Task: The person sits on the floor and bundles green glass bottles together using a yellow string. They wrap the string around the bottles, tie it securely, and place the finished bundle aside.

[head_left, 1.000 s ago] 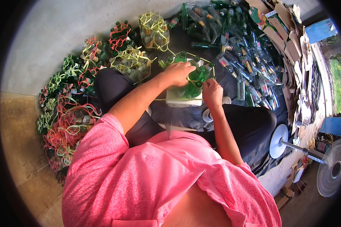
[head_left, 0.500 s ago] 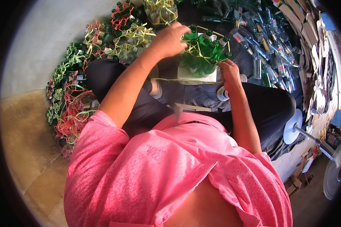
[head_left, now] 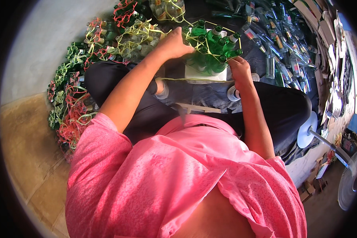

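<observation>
Several green glass bottles [head_left: 216,37] stand upright in a tight cluster on a white block [head_left: 192,74] in front of me. A yellow strap [head_left: 226,28] loops around and between their necks. My left hand [head_left: 173,45] is at the cluster's left side, thumb pointing toward the bottles and fingers curled at the strap; its grip is partly hidden. On the right, my right hand [head_left: 240,72] is closed, its fingertips pinching the strap beside the nearest right bottle neck. A loose yellow-green strand [head_left: 198,80] runs across in front of the block toward my right hand.
Strapped bundles of bottles [head_left: 141,37] line the left side by the wall. Many loose bottles [head_left: 281,51] lie at the back right, beside stacked cardboard [head_left: 325,43]. A fan [head_left: 355,178] stands at far right. My bent legs flank the block.
My left hand has shifted slightly left and down, thumb now low by the bottles. My right hand stays near the same bottle, with its fingers drawn in slightly lower.
</observation>
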Demonstrator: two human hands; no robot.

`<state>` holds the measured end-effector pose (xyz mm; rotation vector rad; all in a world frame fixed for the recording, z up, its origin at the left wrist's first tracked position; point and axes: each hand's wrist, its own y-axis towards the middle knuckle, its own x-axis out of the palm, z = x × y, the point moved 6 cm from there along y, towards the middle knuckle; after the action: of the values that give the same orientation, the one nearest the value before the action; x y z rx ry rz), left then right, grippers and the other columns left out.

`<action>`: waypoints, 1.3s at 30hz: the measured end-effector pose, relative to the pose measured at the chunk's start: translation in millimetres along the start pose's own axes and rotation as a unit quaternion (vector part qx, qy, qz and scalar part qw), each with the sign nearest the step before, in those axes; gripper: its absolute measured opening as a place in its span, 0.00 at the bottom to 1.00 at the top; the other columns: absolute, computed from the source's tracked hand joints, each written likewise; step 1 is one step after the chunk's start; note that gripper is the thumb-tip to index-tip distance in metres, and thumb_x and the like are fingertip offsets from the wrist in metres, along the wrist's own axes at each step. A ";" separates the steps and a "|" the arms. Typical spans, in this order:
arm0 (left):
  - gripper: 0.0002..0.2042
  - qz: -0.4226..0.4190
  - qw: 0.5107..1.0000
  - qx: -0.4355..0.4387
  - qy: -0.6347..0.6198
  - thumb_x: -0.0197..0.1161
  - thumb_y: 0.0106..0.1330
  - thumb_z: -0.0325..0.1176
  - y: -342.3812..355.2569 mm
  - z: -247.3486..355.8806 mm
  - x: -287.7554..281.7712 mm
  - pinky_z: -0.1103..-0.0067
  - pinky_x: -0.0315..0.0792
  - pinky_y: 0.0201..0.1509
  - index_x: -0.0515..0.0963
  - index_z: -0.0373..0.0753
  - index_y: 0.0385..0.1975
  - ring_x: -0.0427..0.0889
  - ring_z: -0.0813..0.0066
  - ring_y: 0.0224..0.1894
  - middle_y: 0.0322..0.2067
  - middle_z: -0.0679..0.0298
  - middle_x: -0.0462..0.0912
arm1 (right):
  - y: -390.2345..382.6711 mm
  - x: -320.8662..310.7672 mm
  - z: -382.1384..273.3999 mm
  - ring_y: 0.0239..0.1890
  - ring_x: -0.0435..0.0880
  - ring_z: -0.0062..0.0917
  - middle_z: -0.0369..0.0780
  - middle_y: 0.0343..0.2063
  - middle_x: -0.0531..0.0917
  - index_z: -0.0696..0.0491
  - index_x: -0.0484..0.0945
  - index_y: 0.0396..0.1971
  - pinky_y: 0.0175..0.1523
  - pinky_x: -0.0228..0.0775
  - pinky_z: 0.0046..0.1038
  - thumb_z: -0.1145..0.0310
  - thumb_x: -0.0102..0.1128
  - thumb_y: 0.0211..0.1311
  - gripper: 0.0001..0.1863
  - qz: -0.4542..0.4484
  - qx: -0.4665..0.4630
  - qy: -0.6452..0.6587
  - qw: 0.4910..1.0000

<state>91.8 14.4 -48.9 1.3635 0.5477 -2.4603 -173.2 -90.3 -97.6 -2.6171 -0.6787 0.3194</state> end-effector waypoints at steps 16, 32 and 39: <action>0.38 0.033 0.998 0.044 -0.006 0.76 0.52 0.51 -2.4 -0.2 -2.9 0.62 0.76 0.61 0.70 0.26 0.53 0.82 0.44 0.56 0.52 0.36 0.81 | -1.3 -4.0 -2.7 0.31 0.76 0.18 0.37 0.28 0.83 0.62 0.85 0.36 0.37 0.68 0.25 0.71 0.63 0.57 0.11 0.030 0.010 -0.038 0.999; 0.54 0.024 0.998 0.062 -0.003 0.78 0.48 0.54 8.0 -13.3 9.4 0.65 0.70 0.70 0.60 0.23 0.68 0.72 0.48 0.68 0.67 0.37 0.69 | 10.2 -6.1 10.4 0.30 0.79 0.18 0.37 0.25 0.84 0.60 0.86 0.34 0.37 0.71 0.26 0.69 0.62 0.58 0.11 0.049 -0.075 -0.087 0.992; 0.54 0.035 0.997 0.055 -0.051 0.81 0.47 0.53 9.1 -11.7 21.1 0.65 0.70 0.70 0.58 0.30 0.69 0.72 0.49 0.68 0.66 0.40 0.70 | 8.4 -1.0 10.0 0.31 0.78 0.17 0.37 0.27 0.84 0.59 0.85 0.35 0.39 0.70 0.25 0.71 0.60 0.60 0.09 0.065 -0.085 -0.090 0.990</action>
<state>93.4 10.5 -74.3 1.2649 0.3402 -2.5195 -173.8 -94.1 -110.1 -2.8262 -0.6196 0.5652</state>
